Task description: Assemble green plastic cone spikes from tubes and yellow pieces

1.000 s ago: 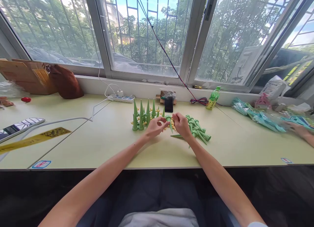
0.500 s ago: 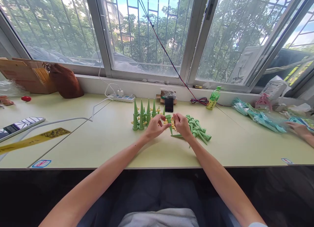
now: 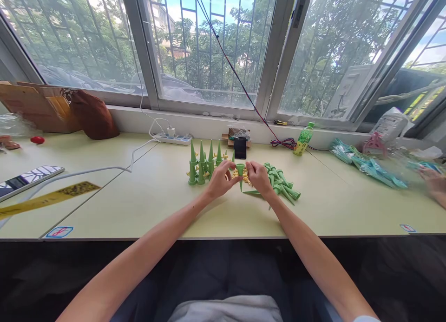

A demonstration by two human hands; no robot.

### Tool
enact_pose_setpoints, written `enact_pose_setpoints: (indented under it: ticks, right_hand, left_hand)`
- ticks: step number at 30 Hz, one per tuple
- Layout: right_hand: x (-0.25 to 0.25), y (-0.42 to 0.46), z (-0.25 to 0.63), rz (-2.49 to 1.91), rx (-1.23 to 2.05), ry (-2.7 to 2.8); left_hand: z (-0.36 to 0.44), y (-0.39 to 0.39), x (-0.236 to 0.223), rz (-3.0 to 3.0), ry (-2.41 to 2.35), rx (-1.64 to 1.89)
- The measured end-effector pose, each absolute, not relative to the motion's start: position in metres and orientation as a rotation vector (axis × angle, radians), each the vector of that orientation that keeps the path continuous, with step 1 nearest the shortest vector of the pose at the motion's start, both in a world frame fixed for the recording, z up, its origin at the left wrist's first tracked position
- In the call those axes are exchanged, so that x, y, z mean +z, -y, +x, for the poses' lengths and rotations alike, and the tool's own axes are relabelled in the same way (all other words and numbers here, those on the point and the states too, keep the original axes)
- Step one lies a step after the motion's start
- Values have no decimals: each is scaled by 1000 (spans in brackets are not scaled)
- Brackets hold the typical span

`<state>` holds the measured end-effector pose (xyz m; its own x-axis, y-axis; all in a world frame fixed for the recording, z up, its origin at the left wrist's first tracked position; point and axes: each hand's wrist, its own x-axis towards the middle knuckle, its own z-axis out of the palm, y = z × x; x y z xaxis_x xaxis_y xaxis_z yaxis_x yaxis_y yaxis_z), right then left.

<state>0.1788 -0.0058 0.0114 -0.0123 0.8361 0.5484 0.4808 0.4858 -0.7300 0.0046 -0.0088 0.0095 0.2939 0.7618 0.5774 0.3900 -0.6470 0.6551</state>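
My left hand [image 3: 220, 179] grips a green plastic watering spike [image 3: 240, 177] between thumb and fingers, its wide end up and its point down. Close on the spike's right side, my right hand [image 3: 258, 177] is closed in a pinch; whatever it holds is too small to make out. Small yellow valve pieces [image 3: 245, 178] lie on the table behind the hands. Left of them stand several green spikes [image 3: 201, 166], point up, with yellow pieces on their sides. A pile of loose green spikes [image 3: 284, 185] lies beside my right hand.
A black phone [image 3: 240, 148] leans at the back by a small cardboard box [image 3: 230, 138]. A green-capped bottle [image 3: 304, 140] and a power strip [image 3: 177, 139] stand near the window. At far right, another person's hand [image 3: 434, 182] is blurred by teal plastic bags [image 3: 369, 166].
The held spike has turned more upright, its point now straight down. My hands have barely shifted. The other person's hand at the right has moved and is blurred.
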Motion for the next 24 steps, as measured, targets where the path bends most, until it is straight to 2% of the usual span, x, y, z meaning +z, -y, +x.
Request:
enact_pose_setpoints:
  ticks: [24]
  right_hand:
    - [7, 4, 175, -1123, 454, 1689]
  left_hand:
    - [7, 1, 1, 2201, -1086, 1336]
